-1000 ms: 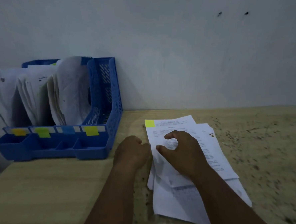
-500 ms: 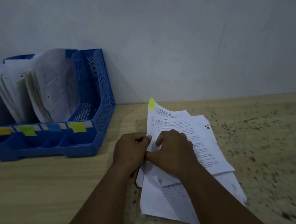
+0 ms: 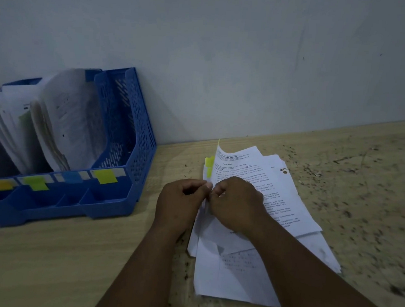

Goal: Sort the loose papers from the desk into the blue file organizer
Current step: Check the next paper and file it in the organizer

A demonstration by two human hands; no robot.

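At the centre of the frame we see both hands meeting at the left edge of the loose papers point(image 3: 241, 269), which lie in a fanned pile on the wooden desk point(image 3: 47, 262) at lower centre right. The left hand point(image 3: 182, 202) has its fingers curled and pinches the edge of the top sheet point(image 3: 241, 165), whose upper left corner lifts off the pile. The right hand point(image 3: 236, 200) also pinches that edge, fingertips touching the left hand's. Yellow tabs point(image 3: 209, 162) show on the sheets just above the hands. The blue file organizer point(image 3: 124, 134) stands at middle left against the wall point(image 3: 227, 48), well apart from the pile, its slots holding curved sheets, with coloured labels along its front.
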